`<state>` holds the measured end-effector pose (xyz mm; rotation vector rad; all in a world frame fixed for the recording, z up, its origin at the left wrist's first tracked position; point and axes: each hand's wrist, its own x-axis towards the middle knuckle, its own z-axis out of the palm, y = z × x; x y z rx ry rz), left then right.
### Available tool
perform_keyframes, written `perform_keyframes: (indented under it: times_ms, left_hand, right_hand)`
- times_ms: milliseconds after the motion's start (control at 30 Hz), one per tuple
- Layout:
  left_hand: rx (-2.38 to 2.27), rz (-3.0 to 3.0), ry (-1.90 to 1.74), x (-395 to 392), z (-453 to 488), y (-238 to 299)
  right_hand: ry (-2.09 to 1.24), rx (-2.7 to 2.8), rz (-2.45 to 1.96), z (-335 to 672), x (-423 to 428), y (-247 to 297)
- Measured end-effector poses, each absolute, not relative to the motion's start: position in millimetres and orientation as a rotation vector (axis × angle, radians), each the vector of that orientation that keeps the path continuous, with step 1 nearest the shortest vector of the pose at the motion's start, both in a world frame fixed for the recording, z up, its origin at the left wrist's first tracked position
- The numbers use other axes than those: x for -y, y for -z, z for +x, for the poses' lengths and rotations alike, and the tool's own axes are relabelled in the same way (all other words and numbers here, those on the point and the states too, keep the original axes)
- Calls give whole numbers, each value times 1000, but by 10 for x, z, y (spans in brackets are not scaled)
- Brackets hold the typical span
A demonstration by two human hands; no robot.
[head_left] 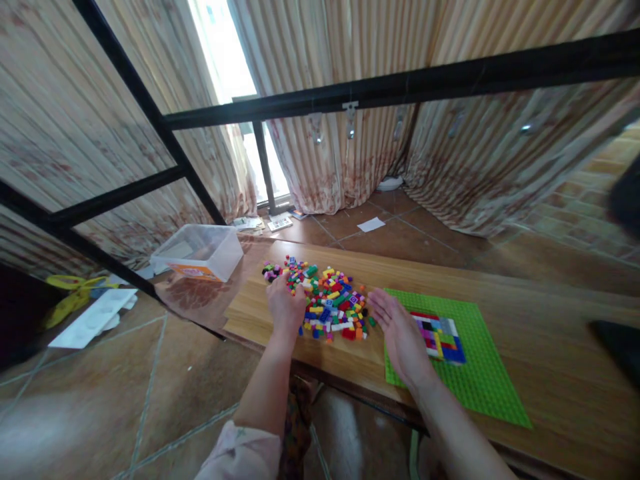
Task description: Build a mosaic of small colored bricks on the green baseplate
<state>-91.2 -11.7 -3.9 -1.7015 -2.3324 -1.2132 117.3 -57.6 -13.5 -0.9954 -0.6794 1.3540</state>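
Many small toy building bricks in mixed colours lie in a loose heap on the wooden tabletop. At the heap's left side is my left hand, its fingers bent down among the bricks, with a gap between thumb and forefinger. No brick shows in its grasp, though the fingertips are partly hidden. My right hand is held flat with fingers stretched out between the heap and a green baseplate, covering part of the plate's left edge. On that plate sits a flat block of joined bricks, many-coloured, with blue and white along its edges.
A clear plastic box with an orange label stands beyond the wooden tabletop on the left. Black metal bars cross in front of striped curtains. A dark object rests at the table's right. Papers lie on the tiled floor.
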Motion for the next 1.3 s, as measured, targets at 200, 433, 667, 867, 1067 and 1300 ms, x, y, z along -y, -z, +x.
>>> perform_keyframes:
  times_ms: [200,433,667,867,1067,1300]
  left_hand:
    - [2287,-1881,988,107,-879,133]
    - [2326,-1899,932,88,-856,150]
    - [2296,-1897,1016,112,-866,108]
    - [2272,-1921,969,125,-809,128]
    - [2335,-1913,924,121,-761,95]
    - [2287,-1898,1089,105,-801,84]
  right_hand:
    - [-1344,746,-1049,1166,619,130]
    - [-1333,775,-1086,1169,622,122]
    - [-1333,770,-1081,1183,632,112]
    - [-1340,783,-1087,1180,632,115]
    - [-1362,780,-1083,1177,625,150]
    - [-1342,794,-1100,1172,630,132]
